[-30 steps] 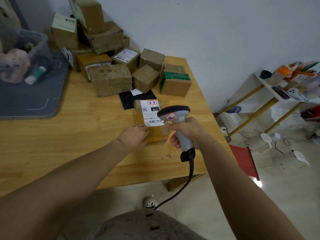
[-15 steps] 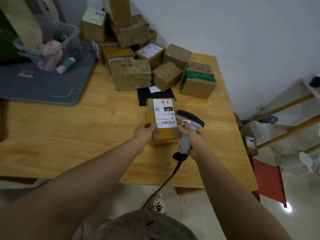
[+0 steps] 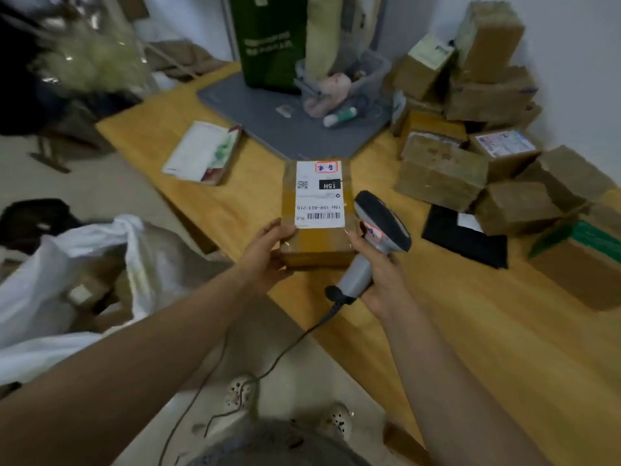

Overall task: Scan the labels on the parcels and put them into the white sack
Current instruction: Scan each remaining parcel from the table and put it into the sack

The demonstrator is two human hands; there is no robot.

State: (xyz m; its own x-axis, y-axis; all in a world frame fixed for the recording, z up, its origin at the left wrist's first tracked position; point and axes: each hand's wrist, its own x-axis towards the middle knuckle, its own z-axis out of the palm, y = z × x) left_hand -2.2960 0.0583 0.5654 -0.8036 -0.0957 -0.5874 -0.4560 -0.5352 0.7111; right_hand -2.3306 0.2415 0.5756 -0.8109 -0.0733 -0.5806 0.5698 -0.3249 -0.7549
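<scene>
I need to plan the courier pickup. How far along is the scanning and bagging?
Done: a few brown parcels already lie in the open white sack. In hand: the left hand holds a tape-wrapped brown box with a white label, the right hand grips the grey handheld scanner beside it. Left: a pile of brown cardboard boxes on the wooden table.

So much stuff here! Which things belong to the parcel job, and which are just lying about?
Job: labelled parcel in the left hand, scanner in the right hand, stacked parcels, white sack.
Lying about: grey mat, clear tub, open booklet, green bag, black pouch.
</scene>
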